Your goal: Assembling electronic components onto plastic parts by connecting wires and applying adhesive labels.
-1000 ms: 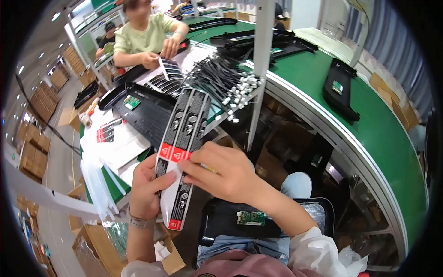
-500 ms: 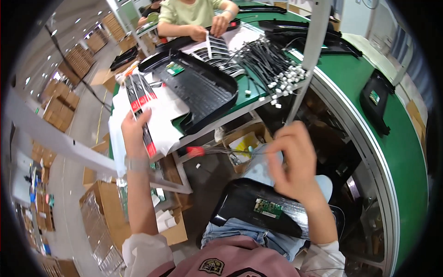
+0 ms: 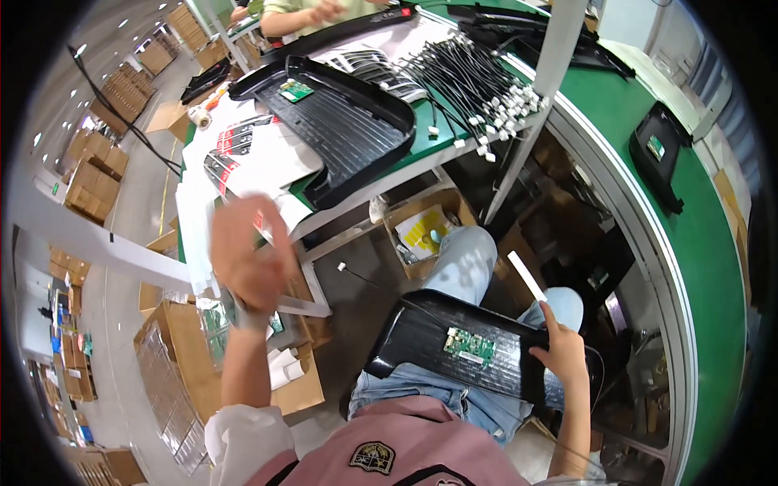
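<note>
My right hand [image 3: 563, 350] is closed on a narrow white strip [image 3: 527, 276], which sticks up past its fingertips. The hand is over the right part of a black plastic cover [image 3: 413, 328] lying across my lap. A green circuit board [image 3: 470, 347] is on that cover's ribbed inner face. My left hand [image 3: 253, 253] is smeared by motion just off the near left edge of the workbench, close to black-and-red label strips [image 3: 233, 139] on white sheets. Whether its fingers hold anything does not show.
On the green bench [image 3: 442, 146] sits another black cover [image 3: 344, 134] with a board. A heap of black cables [image 3: 462, 77] with white plugs lies beside it. A metal post [image 3: 559, 49] rises at the right. Below is an open carton [image 3: 466, 209]. A co-worker's hand [image 3: 327, 10] shows beyond.
My right hand has come down and right to the cover on my lap; the white strip now shows in it. My left hand has left the label strips. The co-worker's hands have lifted from the labels.
</note>
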### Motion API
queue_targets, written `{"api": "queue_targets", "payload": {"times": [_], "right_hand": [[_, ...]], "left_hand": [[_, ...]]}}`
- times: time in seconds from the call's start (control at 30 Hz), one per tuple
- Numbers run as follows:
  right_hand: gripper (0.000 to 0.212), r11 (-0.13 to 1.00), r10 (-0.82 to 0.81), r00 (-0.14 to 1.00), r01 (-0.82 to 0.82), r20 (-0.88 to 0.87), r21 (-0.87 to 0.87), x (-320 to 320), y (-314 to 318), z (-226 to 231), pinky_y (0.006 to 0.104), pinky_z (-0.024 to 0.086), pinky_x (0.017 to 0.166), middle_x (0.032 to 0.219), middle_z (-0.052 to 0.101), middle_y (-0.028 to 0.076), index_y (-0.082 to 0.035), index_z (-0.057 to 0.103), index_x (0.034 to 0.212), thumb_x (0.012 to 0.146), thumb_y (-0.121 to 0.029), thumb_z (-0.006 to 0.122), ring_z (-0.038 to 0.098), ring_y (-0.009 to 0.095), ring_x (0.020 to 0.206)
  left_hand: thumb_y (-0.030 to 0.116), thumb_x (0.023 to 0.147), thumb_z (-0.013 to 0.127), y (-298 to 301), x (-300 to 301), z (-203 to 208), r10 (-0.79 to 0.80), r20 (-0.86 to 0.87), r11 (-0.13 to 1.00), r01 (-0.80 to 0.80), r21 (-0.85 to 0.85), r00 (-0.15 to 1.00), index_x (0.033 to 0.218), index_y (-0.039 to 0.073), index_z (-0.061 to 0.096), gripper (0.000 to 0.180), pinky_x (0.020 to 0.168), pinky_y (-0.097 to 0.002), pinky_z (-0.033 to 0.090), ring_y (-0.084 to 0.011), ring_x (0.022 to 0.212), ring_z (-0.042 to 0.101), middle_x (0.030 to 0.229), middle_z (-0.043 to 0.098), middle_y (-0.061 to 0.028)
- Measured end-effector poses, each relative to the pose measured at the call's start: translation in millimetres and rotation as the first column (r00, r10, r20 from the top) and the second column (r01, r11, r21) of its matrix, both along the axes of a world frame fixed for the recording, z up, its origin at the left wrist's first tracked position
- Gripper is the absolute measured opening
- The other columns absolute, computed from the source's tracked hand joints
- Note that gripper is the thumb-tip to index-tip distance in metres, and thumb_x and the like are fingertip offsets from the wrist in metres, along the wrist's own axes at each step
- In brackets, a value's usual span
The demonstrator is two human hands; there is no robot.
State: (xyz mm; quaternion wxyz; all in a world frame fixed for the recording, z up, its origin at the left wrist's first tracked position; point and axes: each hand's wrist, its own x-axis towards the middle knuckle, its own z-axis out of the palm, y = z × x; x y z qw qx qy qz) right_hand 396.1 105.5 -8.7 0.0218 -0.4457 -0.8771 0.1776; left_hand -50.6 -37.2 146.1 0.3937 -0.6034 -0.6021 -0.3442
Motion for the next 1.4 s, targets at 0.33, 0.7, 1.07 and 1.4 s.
{"api": "queue_targets", "payload": {"times": [0.33,0.7,1.07,1.4], "right_hand": [[0.066,0.761,0.118,0.886,0.209,-0.449,0.614,-7.2,-25.1,42.4,0.0366,0.055,0.067,0.093,0.071,0.013,0.0,0.059,0.124,0.06,0.015,0.056,0.067,0.031,0.075],[0.037,0.948,-0.307,0.401,0.206,-0.863,-0.242,-24.2,-60.5,77.2,0.0306,0.048,0.087,0.12,0.055,0.014,0.0,0.057,0.114,0.082,-0.012,0.072,0.06,0.021,0.108],[0.008,0.739,-0.567,0.448,-0.096,-0.692,-0.667,-94.9,-64.8,94.9,0.0216,0.051,0.062,0.08,0.064,0.005,0.003,0.062,0.088,0.085,0.002,0.069,0.064,0.011,0.066],[0.01,0.725,-0.615,0.557,0.122,-0.558,-0.678,-109.3,-63.6,85.7,0.0171,0.043,0.051,0.067,0.063,0.0,0.001,0.063,0.08,0.082,-0.001,0.073,0.057,0.004,0.056]], "left_hand": [[0.029,0.094,0.057,58.5,116.2,-76.0,0.049,0.47,0.486,0.39,-0.782,0.881,0.098,0.003,0.067,0.028,0.072,-0.0414,0.049,-0.0354,0.089,0.064,0.095,0.067,-0.018],[0.011,0.095,0.051,34.3,104.7,-99.7,-0.083,0.915,0.551,0.783,-0.288,0.395,0.101,0.003,0.065,0.017,0.084,-0.0351,0.046,-0.0298,0.091,0.064,0.097,0.069,-0.0113],[0.032,0.102,0.046,20.7,101.7,-98.7,-0.1,0.982,0.565,0.802,0.191,-0.163,0.1,-0.003,0.065,0.04,0.083,-0.0317,0.047,-0.0172,0.091,0.062,0.089,0.068,-0.0079],[0.006,0.078,0.07,25.4,92.2,-110.0,-0.198,0.966,0.57,0.821,-0.026,0.168,0.068,0.001,0.053,0.02,0.073,-0.0303,0.044,-0.0213,0.082,0.056,0.082,0.055,-0.008]]}}
